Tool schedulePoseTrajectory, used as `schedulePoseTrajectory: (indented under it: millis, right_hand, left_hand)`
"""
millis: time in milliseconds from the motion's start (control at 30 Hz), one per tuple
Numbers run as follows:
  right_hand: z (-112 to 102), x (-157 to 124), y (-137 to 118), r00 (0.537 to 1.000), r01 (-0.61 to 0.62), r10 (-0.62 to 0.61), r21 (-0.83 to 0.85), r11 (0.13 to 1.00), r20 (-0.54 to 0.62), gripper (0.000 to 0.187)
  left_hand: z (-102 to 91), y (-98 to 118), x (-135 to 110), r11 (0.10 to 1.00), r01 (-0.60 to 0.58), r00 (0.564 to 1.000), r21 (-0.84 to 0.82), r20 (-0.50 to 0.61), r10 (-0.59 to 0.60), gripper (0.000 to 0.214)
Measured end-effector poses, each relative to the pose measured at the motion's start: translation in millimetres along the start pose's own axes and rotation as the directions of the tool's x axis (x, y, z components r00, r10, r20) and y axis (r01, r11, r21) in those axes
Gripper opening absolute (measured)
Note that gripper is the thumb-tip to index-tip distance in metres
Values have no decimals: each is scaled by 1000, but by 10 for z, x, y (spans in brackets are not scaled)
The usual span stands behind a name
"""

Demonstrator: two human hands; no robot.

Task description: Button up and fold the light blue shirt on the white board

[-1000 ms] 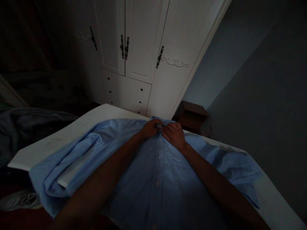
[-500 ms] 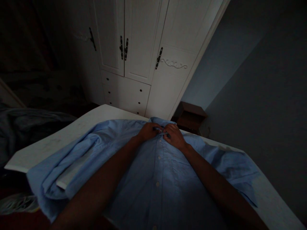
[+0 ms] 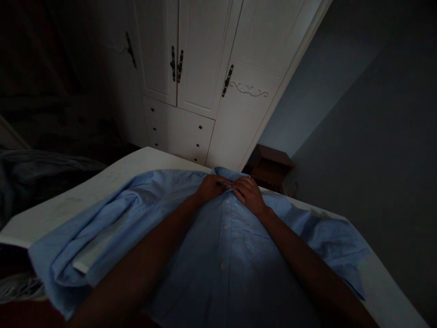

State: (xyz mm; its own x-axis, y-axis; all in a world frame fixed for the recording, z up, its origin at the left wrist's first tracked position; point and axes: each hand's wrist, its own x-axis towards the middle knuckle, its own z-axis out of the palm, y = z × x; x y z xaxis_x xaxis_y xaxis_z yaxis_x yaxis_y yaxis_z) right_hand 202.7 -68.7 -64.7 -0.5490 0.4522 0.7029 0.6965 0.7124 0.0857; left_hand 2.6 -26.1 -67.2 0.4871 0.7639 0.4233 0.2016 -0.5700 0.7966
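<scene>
the blue shirt (image 3: 244,259) is spread front up on the white worktop (image 3: 85,196) across the lower frame, so the buttons (image 3: 226,226) are left reachable, and is pinched near the collar (image 3: 229,172) in a narrow grip by left hand (image 3: 212,187) and right hand (image 3: 248,193), presumably for steadiness.

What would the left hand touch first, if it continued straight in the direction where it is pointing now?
Most likely the left hand would meet the right hand, near the collar of the blue shirt. Depth is unclear in this dim view, so the shirt's cloth might come first.
</scene>
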Motion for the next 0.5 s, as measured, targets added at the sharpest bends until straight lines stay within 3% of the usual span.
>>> schedulePoseTrajectory:
  millis: [333, 500]
  right_hand:
    - [-21, 1, -31, 997, -71, 71, -12, 997, -6, 14]
    - [-13, -4, -41, 995, -100, 100, -34, 994, 4, 15]
  left_hand:
    - [50, -67, 31, 998, -60, 998, -1, -19, 60, 16]
    - [4, -42, 38, 999, 23, 996, -26, 88, -20, 27]
